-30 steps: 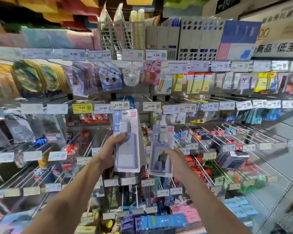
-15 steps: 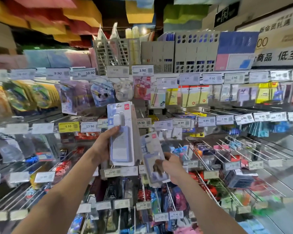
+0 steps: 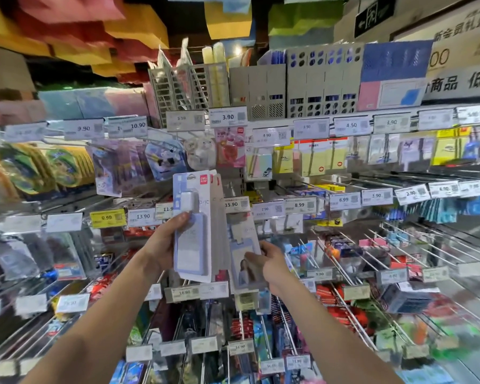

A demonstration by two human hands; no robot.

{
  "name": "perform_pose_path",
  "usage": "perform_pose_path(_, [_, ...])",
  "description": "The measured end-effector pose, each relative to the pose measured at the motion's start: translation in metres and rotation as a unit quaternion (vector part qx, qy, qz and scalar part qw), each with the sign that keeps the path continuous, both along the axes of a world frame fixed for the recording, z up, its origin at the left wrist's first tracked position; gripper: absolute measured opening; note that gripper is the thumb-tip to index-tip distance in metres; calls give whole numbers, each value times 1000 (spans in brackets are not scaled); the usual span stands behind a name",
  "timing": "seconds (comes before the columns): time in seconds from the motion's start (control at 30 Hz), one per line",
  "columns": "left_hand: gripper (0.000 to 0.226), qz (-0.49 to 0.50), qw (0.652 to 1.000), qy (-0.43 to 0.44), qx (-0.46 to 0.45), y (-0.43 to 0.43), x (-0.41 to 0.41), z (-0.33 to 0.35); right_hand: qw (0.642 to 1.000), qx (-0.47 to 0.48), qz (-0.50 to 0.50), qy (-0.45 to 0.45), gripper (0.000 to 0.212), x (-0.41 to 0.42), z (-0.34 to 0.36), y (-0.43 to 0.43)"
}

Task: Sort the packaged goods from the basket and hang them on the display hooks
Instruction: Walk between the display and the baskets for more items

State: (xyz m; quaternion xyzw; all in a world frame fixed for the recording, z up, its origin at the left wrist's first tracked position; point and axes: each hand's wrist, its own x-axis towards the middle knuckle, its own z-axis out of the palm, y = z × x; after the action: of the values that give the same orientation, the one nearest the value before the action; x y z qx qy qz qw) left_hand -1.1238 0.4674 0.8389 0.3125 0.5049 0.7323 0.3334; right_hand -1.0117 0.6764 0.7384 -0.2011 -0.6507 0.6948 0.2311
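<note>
Packs (image 3: pixel 193 239), a lilac stack held upright, fill my left grip (image 3: pixel 164 242), thumb on the front; my right grip (image 3: pixel 273 266) pinches a single pack (image 3: pixel 240 253) just beside them, before the display hooks (image 3: pixel 341 270).

My left hand (image 3: pixel 165 245) grips a stack of carded lilac packages (image 3: pixel 196 225) upright before the display hooks (image 3: pixel 341 270). My right hand (image 3: pixel 272 263) pinches a single carded package (image 3: pixel 245 259) just beside it, tilted slightly.
</note>
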Motion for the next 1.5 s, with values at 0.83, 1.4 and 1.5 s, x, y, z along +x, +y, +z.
perform_pose_path(0.83, [71,-68,996,-5,52,7,-14,15,997,21,-66,-29,23,-31,3,-16])
perform_pose_path(1.4, [70,-120,993,8,18,4,-24,-4,975,144,-89,-144,28,-66,10,4])
perform_pose_path(1.5, [75,-110,993,23,17,2,-24,-13,965,202,-105,-127,17,-54,5,-6])
